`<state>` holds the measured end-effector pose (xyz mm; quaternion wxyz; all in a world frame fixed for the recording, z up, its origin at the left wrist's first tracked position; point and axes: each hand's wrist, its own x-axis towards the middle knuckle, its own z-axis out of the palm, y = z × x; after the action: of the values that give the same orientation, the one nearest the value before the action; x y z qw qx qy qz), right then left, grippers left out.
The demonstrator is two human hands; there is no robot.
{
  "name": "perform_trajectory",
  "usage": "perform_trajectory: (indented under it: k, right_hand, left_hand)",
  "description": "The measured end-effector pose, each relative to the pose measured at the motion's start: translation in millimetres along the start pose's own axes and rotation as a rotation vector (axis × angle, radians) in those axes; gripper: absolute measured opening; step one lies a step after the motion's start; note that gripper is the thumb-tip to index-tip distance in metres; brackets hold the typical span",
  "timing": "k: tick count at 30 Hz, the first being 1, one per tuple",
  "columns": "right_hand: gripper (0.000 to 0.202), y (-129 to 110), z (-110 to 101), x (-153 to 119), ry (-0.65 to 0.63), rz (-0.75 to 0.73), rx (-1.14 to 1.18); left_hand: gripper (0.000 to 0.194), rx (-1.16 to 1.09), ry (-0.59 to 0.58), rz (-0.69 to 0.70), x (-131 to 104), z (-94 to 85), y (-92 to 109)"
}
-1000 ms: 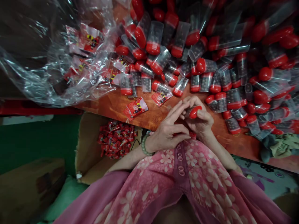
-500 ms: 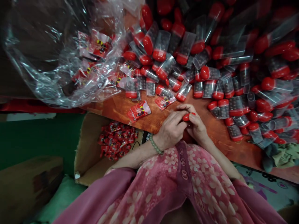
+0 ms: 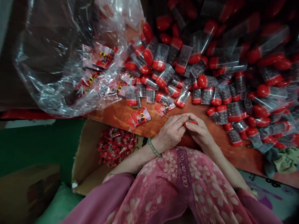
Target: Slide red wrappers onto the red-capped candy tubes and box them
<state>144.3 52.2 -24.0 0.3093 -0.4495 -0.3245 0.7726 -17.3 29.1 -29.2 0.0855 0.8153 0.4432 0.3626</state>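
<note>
Close to my body, over the front edge of the table, my left hand [image 3: 171,132] and my right hand [image 3: 201,131] meet, fingers curled together. A small red plastic piece [image 3: 190,123] shows between them, with my right thumb along it. It looks like the red end of one of the clear plastic tubes; whatever else belongs to it is covered by my fingers. Just beyond my hands lie a small red printed packet [image 3: 164,108] and, further left, two overlapping red packets [image 3: 139,117].
Clear tubes with red ends [image 3: 224,93] are heaped across the wooden table [image 3: 154,126]. At the left, a clear plastic bag [image 3: 58,93] covers more packets. Below the table edge, a cardboard box [image 3: 85,155] holds many red packets [image 3: 116,146]. A crumpled cloth [image 3: 288,160] lies at right.
My fingers have closed further over the red piece, so less of it shows. My left fingers have stretched across toward the right hand. The camera view has tilted slightly.
</note>
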Motion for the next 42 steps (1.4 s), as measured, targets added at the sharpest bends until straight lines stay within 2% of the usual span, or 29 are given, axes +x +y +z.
perform_trajectory:
  k: [5, 9, 15, 20, 24, 27, 30, 33, 37, 42]
  right_hand:
    - [0.043, 3, 0, -1, 0.058, -0.013, 0.033]
    - [0.036, 6, 0, -3, 0.095, -0.047, 0.042]
    - [0.029, 8, 2, -2, 0.104, -0.102, 0.1]
    - [0.045, 4, -10, -1, 0.015, -0.051, 0.167]
    - [0.05, 1, -19, -2, -0.066, -0.083, 0.167]
    - [0.063, 0, -17, -1, -0.009, -0.109, 0.138]
    - [0.071, -1, -13, -4, 0.059, -0.093, 0.078]
    - [0.063, -4, -13, -13, 0.113, -0.123, -0.011]
    - [0.039, -13, -12, -34, 0.166, -0.292, -0.199]
    - [0.023, -25, -4, -50, 0.198, -0.498, -0.617]
  left_hand:
    - [0.022, -0.068, -0.001, 0.013, -2, 5.6, -1]
    - [0.023, -0.073, 0.01, 0.01, -5, 12.2, 1]
    - [0.027, -0.072, -0.047, -0.032, -5, 15.5, 2]
    - [0.021, -0.227, -0.075, -0.11, -1, 1.0, 5]
    - [0.01, -0.445, 0.026, -0.297, -1, -18.0, 7]
    - [0.007, -0.621, 0.111, -0.458, -1, -26.3, 6]
    - [0.009, -0.703, 0.134, -0.517, -1, -29.4, 6]
    - [0.01, -0.759, 0.089, -0.54, -4, -31.1, 7]
    - [0.013, -0.84, 0.015, -0.559, -10, -33.2, 10]
    - [0.017, -0.852, -0.031, -0.55, -16, -34.8, 9]
